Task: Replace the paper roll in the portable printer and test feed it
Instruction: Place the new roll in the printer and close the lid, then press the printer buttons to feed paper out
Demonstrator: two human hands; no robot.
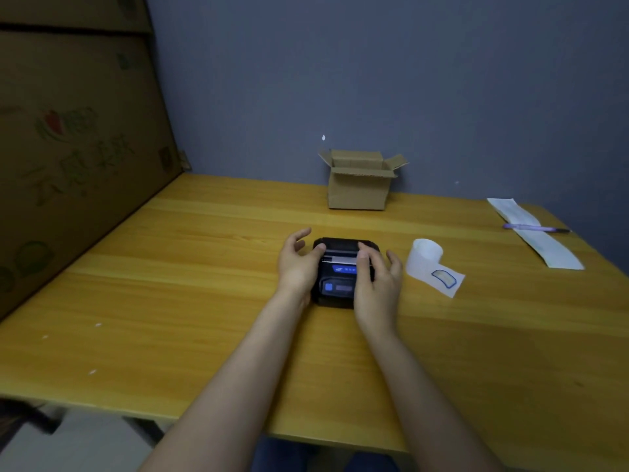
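Note:
A small black portable printer (340, 281) with a lit blue display lies in the middle of the wooden table (170, 301). My left hand (297, 264) rests against its left side, thumb on the lid, other fingers spread. My right hand (377, 284) lies over its right side with the thumb pressing the lid near the paper slot. A thin white strip of paper shows at the slot. To the right stands a white paper roll (427, 255), its loose end unrolled on the table with a blue-edged sticker.
A small open cardboard box (359, 185) stands at the back by the wall. A long paper strip (534, 229) with a purple pen (534, 227) across it lies at the far right. A large cardboard sheet (75, 148) leans along the table's left side.

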